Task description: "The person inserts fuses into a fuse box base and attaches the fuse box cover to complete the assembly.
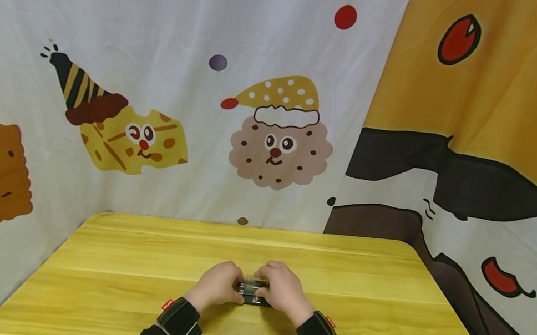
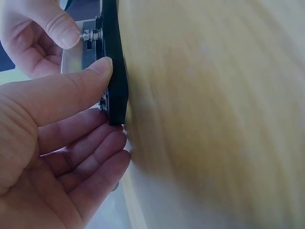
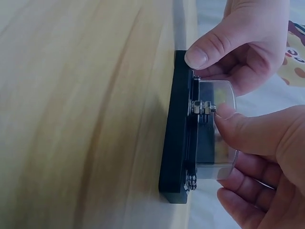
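Down at the near middle of the yellow wooden table (image 1: 136,263), a small black-based device with a clear plastic cover (image 3: 217,129) lies flat on the boards, held from both ends. No container stands anywhere in view. Its black base (image 3: 177,138) rests against the wood, and small metal screws and nuts (image 3: 202,108) sit where the transparent cover meets it.

The left hand (image 1: 216,287) holds one end: its thumb (image 2: 71,98) presses against the black edge while the other fingers lie loosely bent below it, close together. The right hand (image 1: 283,292) grips the opposite end, its thumb (image 3: 248,129) set on the clear cover by the nuts, fingers curled narrowly underneath. Both wrists wear black camera bands (image 1: 179,318). Behind the table hangs a cartoon-printed cloth backdrop (image 1: 206,98).
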`<move>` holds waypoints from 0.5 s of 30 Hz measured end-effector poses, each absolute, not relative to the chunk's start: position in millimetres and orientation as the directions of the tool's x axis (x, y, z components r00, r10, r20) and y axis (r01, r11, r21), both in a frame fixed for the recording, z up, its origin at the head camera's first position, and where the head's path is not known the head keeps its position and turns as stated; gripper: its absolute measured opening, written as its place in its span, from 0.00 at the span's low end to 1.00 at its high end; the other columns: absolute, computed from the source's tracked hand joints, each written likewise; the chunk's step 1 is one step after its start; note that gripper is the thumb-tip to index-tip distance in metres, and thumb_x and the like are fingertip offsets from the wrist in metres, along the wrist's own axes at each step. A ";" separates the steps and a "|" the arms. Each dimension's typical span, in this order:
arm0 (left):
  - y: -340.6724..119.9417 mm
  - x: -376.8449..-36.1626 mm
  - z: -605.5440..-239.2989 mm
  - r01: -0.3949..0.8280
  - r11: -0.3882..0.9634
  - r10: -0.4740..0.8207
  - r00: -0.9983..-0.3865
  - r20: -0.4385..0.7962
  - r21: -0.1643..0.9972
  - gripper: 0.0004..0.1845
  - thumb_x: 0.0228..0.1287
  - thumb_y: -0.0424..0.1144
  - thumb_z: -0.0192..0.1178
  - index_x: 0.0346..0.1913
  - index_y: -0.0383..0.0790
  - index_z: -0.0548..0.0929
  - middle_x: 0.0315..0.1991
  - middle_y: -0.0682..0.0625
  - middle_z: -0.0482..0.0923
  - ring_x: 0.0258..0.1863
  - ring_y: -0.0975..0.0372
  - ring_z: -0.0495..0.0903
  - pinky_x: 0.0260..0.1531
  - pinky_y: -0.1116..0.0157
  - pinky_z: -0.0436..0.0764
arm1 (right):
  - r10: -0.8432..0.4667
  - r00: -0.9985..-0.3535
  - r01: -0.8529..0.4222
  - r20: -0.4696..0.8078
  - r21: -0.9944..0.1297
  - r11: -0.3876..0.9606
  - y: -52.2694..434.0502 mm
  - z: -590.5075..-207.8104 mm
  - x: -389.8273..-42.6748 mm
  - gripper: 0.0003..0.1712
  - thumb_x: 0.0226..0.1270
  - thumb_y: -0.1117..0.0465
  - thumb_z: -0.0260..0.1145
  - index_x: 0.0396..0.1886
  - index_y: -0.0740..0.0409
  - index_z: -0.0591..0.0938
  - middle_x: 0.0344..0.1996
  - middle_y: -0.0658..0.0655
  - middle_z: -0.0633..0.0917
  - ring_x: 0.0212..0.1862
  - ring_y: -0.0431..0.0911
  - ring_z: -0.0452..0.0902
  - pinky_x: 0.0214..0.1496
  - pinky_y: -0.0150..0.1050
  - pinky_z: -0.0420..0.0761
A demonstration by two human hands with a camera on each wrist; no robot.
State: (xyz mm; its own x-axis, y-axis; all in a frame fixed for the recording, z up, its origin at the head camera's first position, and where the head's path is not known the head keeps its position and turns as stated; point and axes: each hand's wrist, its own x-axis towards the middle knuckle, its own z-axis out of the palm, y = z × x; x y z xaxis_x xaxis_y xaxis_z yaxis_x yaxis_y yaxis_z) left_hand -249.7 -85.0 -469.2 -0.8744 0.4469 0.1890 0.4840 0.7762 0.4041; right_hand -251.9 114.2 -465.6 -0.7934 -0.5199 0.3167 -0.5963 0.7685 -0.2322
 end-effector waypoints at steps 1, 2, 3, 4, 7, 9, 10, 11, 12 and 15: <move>-84.9 -249.8 -469.6 0.483 0.776 0.446 -0.875 0.187 0.406 0.16 0.41 0.41 0.81 0.31 0.40 0.86 0.25 0.57 0.71 0.24 0.66 0.66 0.28 0.67 0.69 | -0.518 -0.796 -0.593 0.313 -0.237 0.770 114.3 -465.7 -251.9 0.14 0.55 0.57 0.78 0.40 0.52 0.87 0.34 0.48 0.80 0.38 0.44 0.75 0.41 0.38 0.78; -84.9 -249.8 -469.6 0.484 0.775 0.448 -0.874 0.188 0.406 0.16 0.41 0.41 0.81 0.31 0.40 0.86 0.25 0.57 0.71 0.24 0.66 0.66 0.28 0.67 0.69 | -0.517 -0.797 -0.592 0.311 -0.241 0.769 114.4 -465.8 -251.9 0.14 0.55 0.57 0.78 0.40 0.52 0.87 0.34 0.48 0.80 0.38 0.44 0.75 0.41 0.38 0.78; -85.1 -250.0 -469.8 0.486 0.773 0.450 -0.873 0.189 0.407 0.16 0.41 0.41 0.81 0.31 0.40 0.86 0.25 0.57 0.71 0.24 0.66 0.66 0.28 0.67 0.69 | -0.517 -0.798 -0.592 0.310 -0.245 0.768 114.6 -466.2 -252.0 0.14 0.55 0.57 0.78 0.40 0.52 0.87 0.34 0.48 0.80 0.39 0.44 0.75 0.41 0.38 0.78; -85.2 -250.0 -469.8 0.490 0.771 0.452 -0.871 0.191 0.407 0.16 0.40 0.41 0.81 0.31 0.40 0.86 0.25 0.57 0.71 0.24 0.66 0.66 0.28 0.67 0.70 | -0.518 -0.798 -0.593 0.309 -0.249 0.766 114.8 -466.5 -252.2 0.14 0.55 0.57 0.78 0.41 0.53 0.87 0.35 0.48 0.80 0.39 0.44 0.75 0.42 0.39 0.79; -86.1 -249.5 -468.9 0.498 0.767 0.459 -0.866 0.197 0.405 0.16 0.40 0.41 0.81 0.32 0.40 0.86 0.26 0.56 0.72 0.25 0.66 0.67 0.29 0.67 0.70 | -0.527 -0.793 -0.602 0.306 -0.255 0.757 115.9 -467.8 -252.6 0.15 0.56 0.57 0.77 0.43 0.53 0.87 0.36 0.49 0.81 0.41 0.45 0.76 0.45 0.40 0.79; -86.7 -249.0 -467.8 0.500 0.766 0.461 -0.865 0.197 0.404 0.16 0.40 0.41 0.80 0.32 0.40 0.86 0.26 0.56 0.73 0.25 0.66 0.67 0.29 0.66 0.70 | -0.537 -0.788 -0.610 0.302 -0.262 0.748 117.2 -469.5 -253.3 0.16 0.57 0.57 0.77 0.45 0.53 0.86 0.38 0.50 0.81 0.42 0.46 0.77 0.46 0.40 0.79; -86.9 -248.6 -467.2 0.500 0.766 0.461 -0.865 0.196 0.403 0.16 0.41 0.40 0.80 0.32 0.40 0.86 0.26 0.55 0.73 0.25 0.65 0.67 0.29 0.66 0.70 | -0.541 -0.787 -0.612 0.296 -0.268 0.744 118.0 -470.0 -253.5 0.17 0.58 0.56 0.77 0.47 0.54 0.86 0.39 0.50 0.81 0.43 0.47 0.77 0.47 0.41 0.79; -87.2 -248.3 -466.8 0.498 0.767 0.460 -0.866 0.194 0.404 0.16 0.41 0.41 0.80 0.33 0.40 0.86 0.27 0.55 0.73 0.26 0.65 0.68 0.29 0.66 0.71 | -0.544 -0.788 -0.613 0.287 -0.280 0.739 119.1 -470.5 -253.4 0.19 0.58 0.55 0.76 0.49 0.54 0.85 0.40 0.51 0.81 0.45 0.48 0.77 0.48 0.41 0.79; -87.3 -247.8 -466.3 0.495 0.769 0.459 -0.868 0.189 0.404 0.16 0.41 0.41 0.80 0.33 0.39 0.85 0.27 0.55 0.73 0.26 0.65 0.68 0.29 0.65 0.71 | -0.545 -0.790 -0.611 0.280 -0.292 0.735 120.4 -470.8 -253.2 0.21 0.59 0.55 0.76 0.50 0.55 0.84 0.42 0.52 0.81 0.46 0.49 0.77 0.49 0.42 0.79; -88.2 -245.7 -464.9 0.471 0.779 0.446 -0.880 0.162 0.413 0.18 0.44 0.42 0.79 0.36 0.38 0.84 0.29 0.53 0.74 0.27 0.62 0.71 0.30 0.62 0.73 | -0.537 -0.803 -0.596 0.260 -0.349 0.723 125.7 -471.0 -251.4 0.25 0.62 0.52 0.73 0.56 0.58 0.82 0.47 0.55 0.81 0.52 0.53 0.77 0.53 0.45 0.78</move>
